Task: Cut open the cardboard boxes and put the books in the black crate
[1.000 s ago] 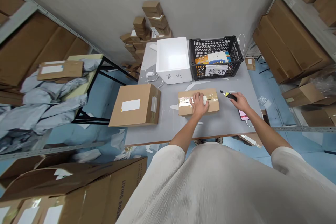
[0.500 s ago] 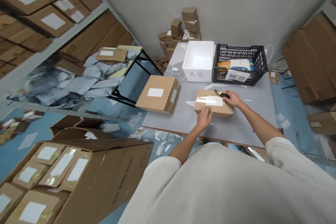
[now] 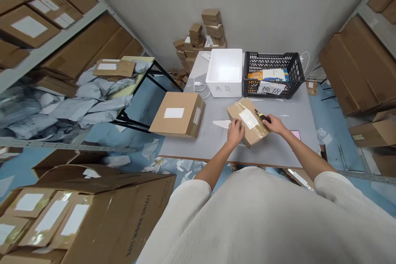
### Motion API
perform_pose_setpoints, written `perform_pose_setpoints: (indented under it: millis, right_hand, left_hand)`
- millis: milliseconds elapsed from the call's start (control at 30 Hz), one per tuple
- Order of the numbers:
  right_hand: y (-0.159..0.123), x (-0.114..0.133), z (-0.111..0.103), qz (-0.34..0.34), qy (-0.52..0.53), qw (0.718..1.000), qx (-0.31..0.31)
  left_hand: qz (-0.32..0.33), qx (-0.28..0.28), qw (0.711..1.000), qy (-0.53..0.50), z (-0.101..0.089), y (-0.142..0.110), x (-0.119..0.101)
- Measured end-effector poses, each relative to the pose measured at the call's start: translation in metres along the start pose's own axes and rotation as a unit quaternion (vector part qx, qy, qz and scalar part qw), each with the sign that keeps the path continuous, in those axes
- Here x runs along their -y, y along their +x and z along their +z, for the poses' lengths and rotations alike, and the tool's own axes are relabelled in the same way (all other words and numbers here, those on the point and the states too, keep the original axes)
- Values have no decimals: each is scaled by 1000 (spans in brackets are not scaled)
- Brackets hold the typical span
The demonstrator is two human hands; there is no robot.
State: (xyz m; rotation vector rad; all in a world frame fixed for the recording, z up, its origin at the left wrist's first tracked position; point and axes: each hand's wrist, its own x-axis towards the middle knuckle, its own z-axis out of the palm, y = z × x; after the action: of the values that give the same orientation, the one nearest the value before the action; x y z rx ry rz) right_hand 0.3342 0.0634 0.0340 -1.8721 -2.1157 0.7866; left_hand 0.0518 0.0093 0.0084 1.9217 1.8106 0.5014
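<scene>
A taped cardboard box (image 3: pixel 258 133) with a white label lies turned at an angle on the grey table. My left hand (image 3: pixel 236 133) grips its near left edge, fingers bent against the cardboard. In my right hand (image 3: pixel 274 124) is a utility knife (image 3: pixel 262 116), black with a yellow part, held over the right end of the box. The knife tip points away to the upper left, above the box top. Whether the blade touches the tape is too small to tell.
Another labelled cardboard box (image 3: pixel 177 126) stands at the table's left. Behind are a white foam bin (image 3: pixel 229 89) and a black plastic crate (image 3: pixel 272 55) holding colourful packets. A phone (image 3: pixel 296 135) lies by my right forearm. A large carton (image 3: pixel 123 222) of parcels stands at lower left.
The box has been turned clockwise, so its label now runs at a slant. Both hands have moved with it, the knife still in my right hand. The view has shifted slightly right.
</scene>
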Motion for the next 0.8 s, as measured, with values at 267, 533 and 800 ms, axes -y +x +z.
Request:
perform_pose_setpoints:
  millis: [267,533,800]
  right_hand:
    - [-42,6,23,26,136,990,35]
    - [-8,-14,17,38,151,987,-41]
    - [32,-27,16,6,153,984,-93]
  left_hand:
    - [62,37,997,-27,-13,37,2]
    - [12,71,995,74,0,37,-55]
    - [52,147,979,130,25,20,-81]
